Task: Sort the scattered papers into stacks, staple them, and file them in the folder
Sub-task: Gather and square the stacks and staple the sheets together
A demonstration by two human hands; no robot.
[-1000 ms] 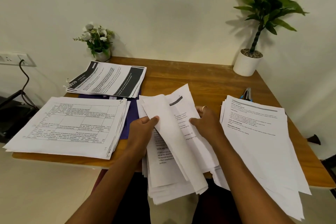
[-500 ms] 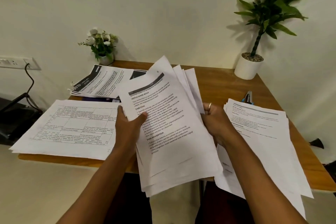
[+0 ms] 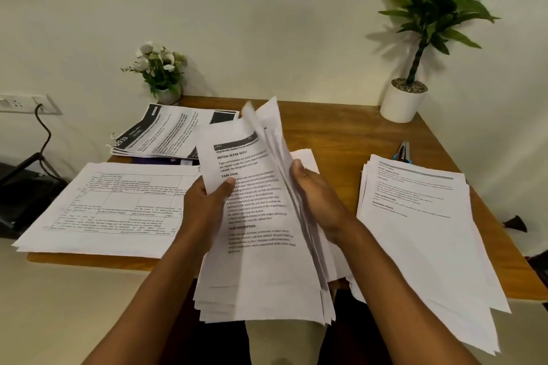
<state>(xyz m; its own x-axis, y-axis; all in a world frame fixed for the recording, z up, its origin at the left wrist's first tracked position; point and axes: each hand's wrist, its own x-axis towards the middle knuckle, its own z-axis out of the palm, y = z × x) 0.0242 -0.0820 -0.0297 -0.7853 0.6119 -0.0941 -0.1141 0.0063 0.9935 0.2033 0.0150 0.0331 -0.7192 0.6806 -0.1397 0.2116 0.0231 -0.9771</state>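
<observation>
A bundle of papers (image 3: 261, 246) is being gripped by the left hand (image 3: 204, 204) and the right hand (image 3: 314, 195) (above the table (image 3: 341, 139)).

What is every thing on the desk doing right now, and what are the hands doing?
held bundle of papers: lifted, tilted, pages fanned.
left hand: gripping the bundle's left edge.
right hand: flipping the right-side pages.
table-form stack: lying flat.
black-header stack: lying flat.
right stack: overhanging the desk edge.
stapler: lying unused.

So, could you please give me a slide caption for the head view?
Left hand and right hand leaf through a sheaf of printed pages above a paper-covered wooden desk.
</observation>
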